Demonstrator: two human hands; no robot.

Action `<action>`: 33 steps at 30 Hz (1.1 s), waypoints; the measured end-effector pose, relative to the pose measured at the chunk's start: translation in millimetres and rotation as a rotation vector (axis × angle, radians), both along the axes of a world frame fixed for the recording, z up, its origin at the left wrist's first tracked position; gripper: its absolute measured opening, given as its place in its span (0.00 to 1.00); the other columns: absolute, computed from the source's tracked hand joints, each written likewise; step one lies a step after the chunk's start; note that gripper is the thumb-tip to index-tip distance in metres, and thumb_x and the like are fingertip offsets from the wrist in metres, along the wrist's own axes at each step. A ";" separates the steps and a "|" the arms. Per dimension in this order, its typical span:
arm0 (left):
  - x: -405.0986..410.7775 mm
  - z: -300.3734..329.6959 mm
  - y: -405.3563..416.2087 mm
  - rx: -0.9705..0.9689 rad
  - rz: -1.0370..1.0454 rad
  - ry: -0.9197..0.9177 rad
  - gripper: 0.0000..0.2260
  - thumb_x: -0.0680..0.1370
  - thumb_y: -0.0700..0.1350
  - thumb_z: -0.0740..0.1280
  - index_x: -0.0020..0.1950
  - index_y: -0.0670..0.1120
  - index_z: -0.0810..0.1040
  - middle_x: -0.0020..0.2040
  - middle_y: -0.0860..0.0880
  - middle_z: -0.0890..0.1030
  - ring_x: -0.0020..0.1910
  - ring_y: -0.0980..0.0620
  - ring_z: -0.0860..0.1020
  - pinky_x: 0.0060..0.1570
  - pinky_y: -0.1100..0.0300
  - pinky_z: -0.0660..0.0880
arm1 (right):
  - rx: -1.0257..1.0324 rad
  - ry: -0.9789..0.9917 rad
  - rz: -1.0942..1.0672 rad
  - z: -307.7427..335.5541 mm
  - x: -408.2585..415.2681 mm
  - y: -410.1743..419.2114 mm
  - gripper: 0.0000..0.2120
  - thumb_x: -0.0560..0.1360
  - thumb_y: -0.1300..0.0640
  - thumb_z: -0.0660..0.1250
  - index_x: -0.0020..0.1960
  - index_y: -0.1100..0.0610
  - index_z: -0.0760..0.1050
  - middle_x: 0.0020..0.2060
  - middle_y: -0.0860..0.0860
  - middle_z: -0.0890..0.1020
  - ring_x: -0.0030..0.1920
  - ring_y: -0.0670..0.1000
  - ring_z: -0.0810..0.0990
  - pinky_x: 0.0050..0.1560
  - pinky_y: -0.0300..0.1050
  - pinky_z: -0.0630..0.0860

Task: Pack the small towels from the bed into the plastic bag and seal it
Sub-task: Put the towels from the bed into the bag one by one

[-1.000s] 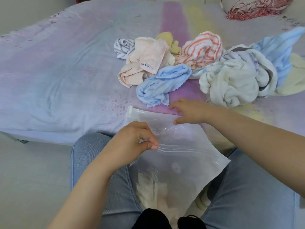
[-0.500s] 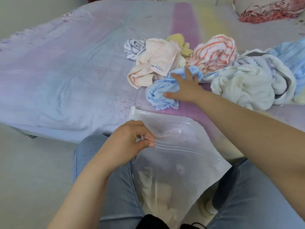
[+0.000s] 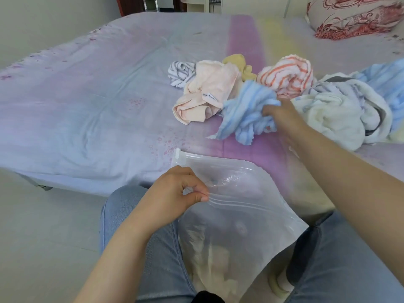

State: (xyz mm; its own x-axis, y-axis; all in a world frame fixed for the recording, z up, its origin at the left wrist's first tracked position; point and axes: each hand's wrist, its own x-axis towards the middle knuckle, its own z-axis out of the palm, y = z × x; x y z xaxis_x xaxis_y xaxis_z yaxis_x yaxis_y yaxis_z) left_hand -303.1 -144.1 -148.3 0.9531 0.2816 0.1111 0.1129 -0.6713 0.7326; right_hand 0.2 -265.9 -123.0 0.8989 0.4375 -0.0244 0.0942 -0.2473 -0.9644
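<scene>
Right hand [image 3: 282, 115] clutches the blue towel [image 3: 244, 110]; left hand [image 3: 175, 197] pinches the plastic bag [image 3: 251, 215] rim. Pile unpacked, bag unsealed.

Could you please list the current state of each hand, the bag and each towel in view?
left hand: pinching the bag's near zip edge.
right hand: closed on the blue towel.
plastic bag: mouth open, unsealed.
blue towel: bunched, gripped, partly lifted.
pink towel: crumpled on the bed.
orange-striped towel: bunched on the bed.
grey-striped towel: crumpled on the bed.
yellow towel: crumpled, partly hidden.
</scene>
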 end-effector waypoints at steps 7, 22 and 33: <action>2.4 -2.3 -3.4 0.007 0.001 -0.012 0.05 0.70 0.48 0.76 0.39 0.58 0.83 0.43 0.60 0.79 0.50 0.59 0.75 0.47 0.73 0.67 | 0.446 0.362 0.774 28.4 -28.1 -30.2 0.11 0.74 0.61 0.66 0.49 0.48 0.83 0.47 0.44 0.83 0.40 0.44 0.78 0.32 0.40 0.71; -9.0 -1.8 -3.9 -0.037 0.049 -0.081 0.06 0.70 0.42 0.76 0.38 0.52 0.82 0.42 0.58 0.78 0.43 0.59 0.77 0.43 0.72 0.68 | -1.111 -0.648 0.727 -42.6 -120.7 -14.9 0.19 0.74 0.54 0.63 0.61 0.54 0.61 0.41 0.53 0.76 0.40 0.57 0.76 0.34 0.45 0.67; -2.6 -3.0 -8.8 -0.036 0.054 -0.072 0.04 0.70 0.43 0.76 0.39 0.50 0.83 0.41 0.54 0.79 0.45 0.57 0.78 0.44 0.72 0.69 | -0.678 -0.214 0.608 -23.5 -107.2 -18.2 0.05 0.78 0.55 0.62 0.53 0.51 0.75 0.55 0.51 0.80 0.52 0.54 0.81 0.50 0.49 0.77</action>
State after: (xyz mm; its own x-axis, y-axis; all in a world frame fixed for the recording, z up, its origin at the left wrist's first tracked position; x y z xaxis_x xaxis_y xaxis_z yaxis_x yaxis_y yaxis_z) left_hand -305.7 -152.9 -151.3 0.9262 0.3374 0.1681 0.0942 -0.6389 0.7635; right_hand -107.0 -284.1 -146.5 0.5348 0.7872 -0.3071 0.5508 -0.6004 -0.5797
